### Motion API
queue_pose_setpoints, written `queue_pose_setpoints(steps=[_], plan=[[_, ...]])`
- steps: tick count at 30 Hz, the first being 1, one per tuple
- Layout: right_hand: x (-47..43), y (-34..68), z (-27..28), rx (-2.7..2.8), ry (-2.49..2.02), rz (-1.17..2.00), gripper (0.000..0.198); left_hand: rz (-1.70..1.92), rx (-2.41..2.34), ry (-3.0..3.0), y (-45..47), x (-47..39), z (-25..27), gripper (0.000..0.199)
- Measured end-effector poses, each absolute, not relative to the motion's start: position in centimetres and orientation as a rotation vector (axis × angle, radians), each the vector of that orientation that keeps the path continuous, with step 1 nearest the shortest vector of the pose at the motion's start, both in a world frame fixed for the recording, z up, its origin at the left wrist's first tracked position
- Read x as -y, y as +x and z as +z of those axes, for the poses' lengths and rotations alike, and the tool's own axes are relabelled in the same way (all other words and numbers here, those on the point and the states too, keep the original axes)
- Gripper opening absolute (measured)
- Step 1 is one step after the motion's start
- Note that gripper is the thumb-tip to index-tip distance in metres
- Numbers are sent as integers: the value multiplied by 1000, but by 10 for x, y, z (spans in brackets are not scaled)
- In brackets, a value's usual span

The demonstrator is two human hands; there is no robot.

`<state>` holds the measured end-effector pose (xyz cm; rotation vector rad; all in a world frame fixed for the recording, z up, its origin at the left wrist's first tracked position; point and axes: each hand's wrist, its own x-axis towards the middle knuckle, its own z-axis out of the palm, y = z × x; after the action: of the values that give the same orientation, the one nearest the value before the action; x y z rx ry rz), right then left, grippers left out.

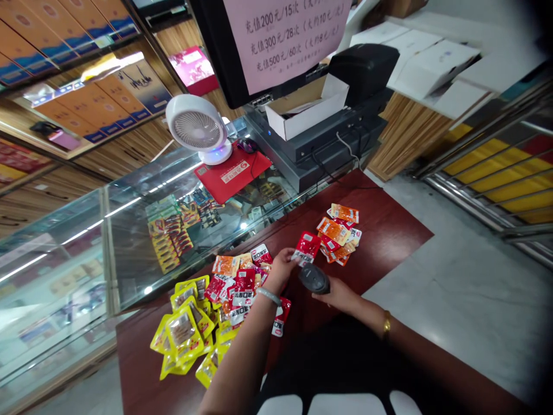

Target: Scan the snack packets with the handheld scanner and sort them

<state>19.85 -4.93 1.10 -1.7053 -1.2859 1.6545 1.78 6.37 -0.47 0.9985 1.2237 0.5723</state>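
Note:
My left hand pinches the lower edge of a red and white snack packet above the dark red table. In my right hand is a dark barcode scanner, its head close to the packet. Beyond and to the right lies a small pile of orange and red packets. Left of my left forearm spreads a larger heap of red and white packets. Yellow packets adjoin it at the table's left end.
Behind the table runs a glass display counter, with a white fan and a red mat on top. A grey cash drawer carries a white open box and a monitor with a pink sign. Metal railings stand at right.

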Motion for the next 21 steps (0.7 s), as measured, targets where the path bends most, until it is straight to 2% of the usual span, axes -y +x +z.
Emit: queue_pose_setpoints(steps=[2,4,8,11,15,18,21], plan=[[53,200,8,1266,-1737,1686,47,572,-1056,982,31,-71,-1,45],[54,201,7,1264,-1743,1683,49,560,-1066,1061,29,-74,4,44],[52,204,10,1311,-1707,1620,49,390,-1476,1402,-18,-64,11,28],[53,206,11,1342,-1668,1615,52,83,-1782,1715,-61,-50,20,29],[55,203,7,1374,-1632,1656,56,-288,-1910,1944,-85,-31,33,48],[56,198,5,1408,-1616,1677,56,-385,-1939,1958,-79,-21,37,64],[56,193,7,1452,-1607,1666,58,-424,-1946,1974,-72,-17,39,61]])
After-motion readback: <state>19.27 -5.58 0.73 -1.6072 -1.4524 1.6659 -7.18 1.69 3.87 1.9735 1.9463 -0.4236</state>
